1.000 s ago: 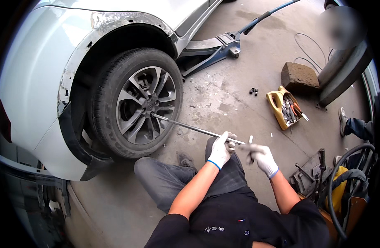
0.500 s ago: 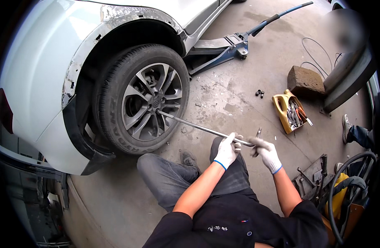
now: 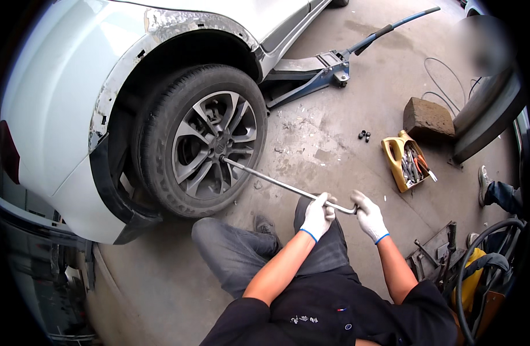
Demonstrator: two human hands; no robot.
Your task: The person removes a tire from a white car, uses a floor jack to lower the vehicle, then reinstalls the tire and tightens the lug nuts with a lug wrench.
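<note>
A long metal lug wrench (image 3: 276,183) reaches from the hub area of the car wheel (image 3: 216,147) back toward my lap. Its far end sits at a lug nut spot near the wheel's centre. My left hand (image 3: 317,217), in a white knit glove, is closed around the shaft close to its near end. At the bent end, my right hand (image 3: 369,216), gloved the same way, has its fingers curled on the crank, covering most of the short arm. The tyre (image 3: 155,132) stands in the wheel arch of the white car (image 3: 57,115), whose arch edge shows scraped paint.
A blue floor jack (image 3: 328,72) reaches under the car's side. To the right are a cut-open yellow jug (image 3: 395,167) of tools, a brown block (image 3: 427,118), small black parts (image 3: 364,135) and a tangle of hoses (image 3: 490,259). Another person's foot (image 3: 483,184) shows at the right.
The wrench's short crank arm, which pointed up beside my blurred right hand, has swung round and is now mostly covered by that hand's curled fingers. My left hand stays on the shaft.
</note>
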